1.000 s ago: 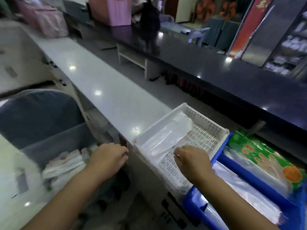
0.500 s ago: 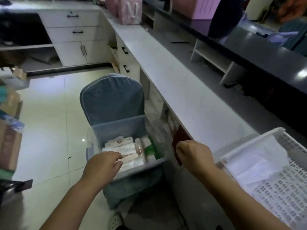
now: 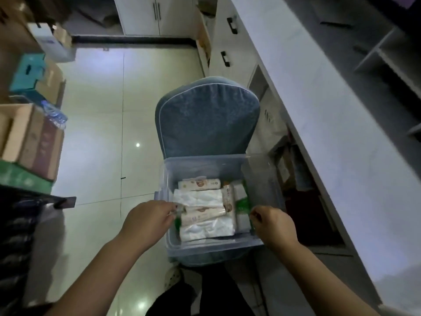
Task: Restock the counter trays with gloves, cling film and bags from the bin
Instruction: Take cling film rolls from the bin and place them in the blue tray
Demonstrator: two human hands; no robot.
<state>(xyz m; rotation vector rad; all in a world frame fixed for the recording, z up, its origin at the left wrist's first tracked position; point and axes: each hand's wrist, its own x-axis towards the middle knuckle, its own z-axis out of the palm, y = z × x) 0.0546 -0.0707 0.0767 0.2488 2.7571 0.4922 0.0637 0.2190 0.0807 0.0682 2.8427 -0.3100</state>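
- Reaching into the clear bin (image 3: 211, 246) on the blue chair (image 3: 207, 117), both hands had come closer than half a second before.
- Left hand (image 3: 148, 221) fingers pinched a packet (image 3: 202, 216); right hand (image 3: 272, 226) fingers curled, grip unclear.
- The white tray had left view.

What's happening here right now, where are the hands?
A person leans over a clear plastic bin that sits on a blue-covered chair beside the white counter. The left hand is at the bin's left wall and the right hand at its right, fingers among the packs. Whether either has gripped one is unclear. The bin holds white wrapped packs and some green ones.
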